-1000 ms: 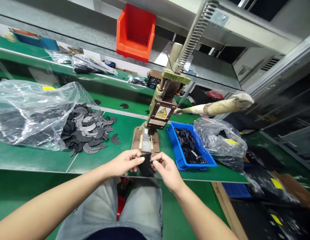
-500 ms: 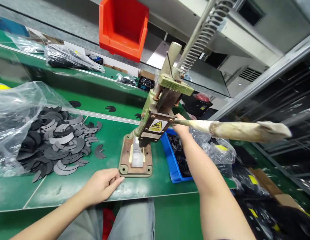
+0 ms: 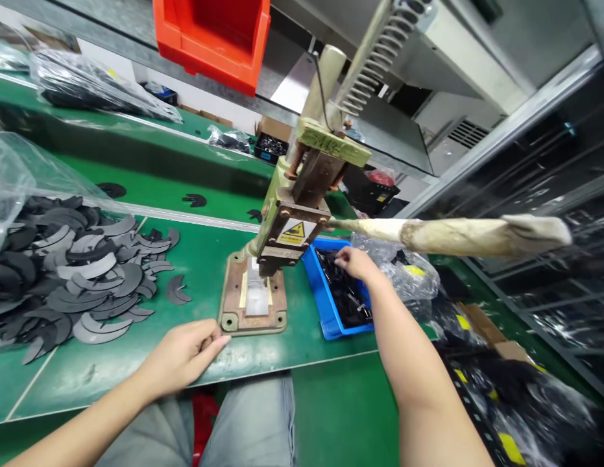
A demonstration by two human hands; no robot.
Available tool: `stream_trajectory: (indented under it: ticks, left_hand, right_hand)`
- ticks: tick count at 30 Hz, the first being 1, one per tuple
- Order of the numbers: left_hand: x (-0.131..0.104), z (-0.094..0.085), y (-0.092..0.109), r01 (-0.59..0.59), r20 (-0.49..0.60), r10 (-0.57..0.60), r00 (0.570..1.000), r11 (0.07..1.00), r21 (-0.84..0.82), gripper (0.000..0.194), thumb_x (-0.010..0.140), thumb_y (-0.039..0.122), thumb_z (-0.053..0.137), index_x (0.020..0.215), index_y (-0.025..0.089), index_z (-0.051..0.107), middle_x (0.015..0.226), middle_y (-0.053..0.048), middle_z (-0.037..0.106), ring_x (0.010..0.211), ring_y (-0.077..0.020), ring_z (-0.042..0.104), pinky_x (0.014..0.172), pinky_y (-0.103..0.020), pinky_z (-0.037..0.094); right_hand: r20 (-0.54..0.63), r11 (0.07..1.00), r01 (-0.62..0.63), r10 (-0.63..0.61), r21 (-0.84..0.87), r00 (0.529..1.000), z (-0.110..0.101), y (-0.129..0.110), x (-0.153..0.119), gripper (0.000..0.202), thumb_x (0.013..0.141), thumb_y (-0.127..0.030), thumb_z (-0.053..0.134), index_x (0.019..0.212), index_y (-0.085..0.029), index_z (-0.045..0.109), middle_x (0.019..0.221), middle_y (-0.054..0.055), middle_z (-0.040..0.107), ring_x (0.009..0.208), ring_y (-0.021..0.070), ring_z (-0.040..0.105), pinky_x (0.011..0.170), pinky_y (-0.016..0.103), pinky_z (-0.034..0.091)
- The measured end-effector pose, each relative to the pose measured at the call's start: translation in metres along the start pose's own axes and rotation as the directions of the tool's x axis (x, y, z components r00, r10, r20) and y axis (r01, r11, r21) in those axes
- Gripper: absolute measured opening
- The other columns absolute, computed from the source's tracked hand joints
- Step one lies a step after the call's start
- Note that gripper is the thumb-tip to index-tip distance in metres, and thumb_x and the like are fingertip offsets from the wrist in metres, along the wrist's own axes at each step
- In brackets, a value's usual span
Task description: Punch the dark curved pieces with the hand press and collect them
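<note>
My left hand [image 3: 189, 355] rests on the green bench with its fingers curled in, against the front left corner of the press base; nothing shows in it. Over the blue bin [image 3: 332, 331] is my right hand [image 3: 357, 263], fingertips pinched together above small black parts [image 3: 348, 301]; what they hold, if anything, is too small to make out. Between the hands stands a hand press [image 3: 292, 220] with a warning label and a long wrapped lever [image 3: 477, 235] pointing right. A clear block [image 3: 257, 301] lies on its base plate [image 3: 232, 301].
Flat black crescent-shaped pieces [image 3: 95, 279] lie heaped at the left beside a clear plastic bag [image 3: 10, 168]. One single piece [image 3: 176, 290] lies nearer the press. A red bin [image 3: 209, 48] is on the shelf above. Bagged parts [image 3: 409, 279] stand right of the blue bin.
My right hand has come from behind the press lever into plain view over the blue bin. My left hand stays by the base. The whole view has shifted slightly.
</note>
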State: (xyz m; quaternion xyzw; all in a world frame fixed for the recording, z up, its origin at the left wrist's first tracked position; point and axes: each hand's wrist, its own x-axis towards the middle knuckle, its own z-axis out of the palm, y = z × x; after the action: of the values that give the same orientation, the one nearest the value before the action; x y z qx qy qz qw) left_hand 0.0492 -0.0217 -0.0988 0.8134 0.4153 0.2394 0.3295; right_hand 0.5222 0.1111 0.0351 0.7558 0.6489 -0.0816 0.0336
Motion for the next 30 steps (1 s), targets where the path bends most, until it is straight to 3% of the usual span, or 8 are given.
stream_trajectory:
  ticks: [4,11,17,22,26,30]
  left_hand:
    - [-0.002,0.001,0.001,-0.015,0.0,0.015,1.0,0.999,0.034,0.034,0.105,0.048,0.052,0.081,0.023,0.057,0.073,0.003,0.062,0.067,-0.0147,0.058,0.066,-0.026,0.042]
    - [-0.002,-0.001,0.01,0.0,0.004,-0.001,1.0,0.997,0.083,0.035,0.103,0.05,0.053,0.081,0.024,0.06,0.072,0.003,0.063,0.066,-0.0159,0.059,0.065,-0.026,0.042]
    - [-0.003,-0.002,0.013,0.022,-0.02,-0.021,1.0,0.996,0.085,0.037,0.103,0.052,0.053,0.08,0.024,0.06,0.072,0.003,0.064,0.067,-0.016,0.059,0.065,-0.026,0.041]
    - [-0.004,-0.002,0.013,0.044,-0.022,-0.042,0.999,0.996,0.08,0.037,0.102,0.053,0.053,0.08,0.024,0.06,0.071,0.003,0.063,0.065,-0.0155,0.057,0.064,-0.026,0.041]
    - [-0.005,-0.002,0.014,0.038,-0.038,-0.036,0.999,0.997,0.06,0.036,0.101,0.052,0.054,0.08,0.024,0.061,0.072,0.003,0.064,0.066,-0.0156,0.058,0.064,-0.026,0.042]
    - [-0.006,-0.003,0.013,0.048,-0.059,-0.046,0.997,0.999,0.021,0.036,0.101,0.052,0.055,0.08,0.023,0.061,0.071,0.003,0.062,0.066,-0.0156,0.057,0.064,-0.026,0.043]
  right_hand:
    - [0.228,0.999,0.012,0.0,-0.049,0.974,0.024,0.018,-0.044,0.039,0.097,-0.044,0.065,0.125,-0.018,0.065,0.127,0.009,0.068,0.112,0.0198,0.068,0.098,0.043,0.061]
    - [0.233,0.999,0.019,-0.008,-0.044,0.973,0.049,0.013,-0.075,0.041,0.097,-0.045,0.065,0.129,-0.018,0.063,0.13,0.009,0.067,0.114,0.0208,0.067,0.099,0.044,0.061]
    - [0.105,0.998,0.052,-0.057,0.048,0.993,0.05,0.014,-0.09,0.042,0.097,-0.045,0.065,0.129,-0.018,0.063,0.127,0.009,0.068,0.111,0.02,0.068,0.096,0.043,0.061]
    - [-0.094,0.986,0.083,-0.07,0.144,0.993,0.048,0.017,-0.107,0.037,0.098,-0.041,0.063,0.129,-0.02,0.064,0.12,0.007,0.071,0.107,0.0193,0.069,0.1,0.045,0.058]
    - [-0.295,0.964,0.116,-0.042,0.238,0.955,0.044,0.011,-0.124,0.038,0.097,-0.025,0.057,0.135,-0.023,0.061,0.111,0.007,0.073,0.101,0.0194,0.069,0.101,0.042,0.055]
    - [-0.466,0.915,0.248,-0.077,0.318,0.882,0.04,-0.015,-0.153,0.031,0.097,-0.03,0.054,0.126,-0.02,0.063,0.104,0.009,0.071,0.092,0.0199,0.067,0.09,0.041,0.057]
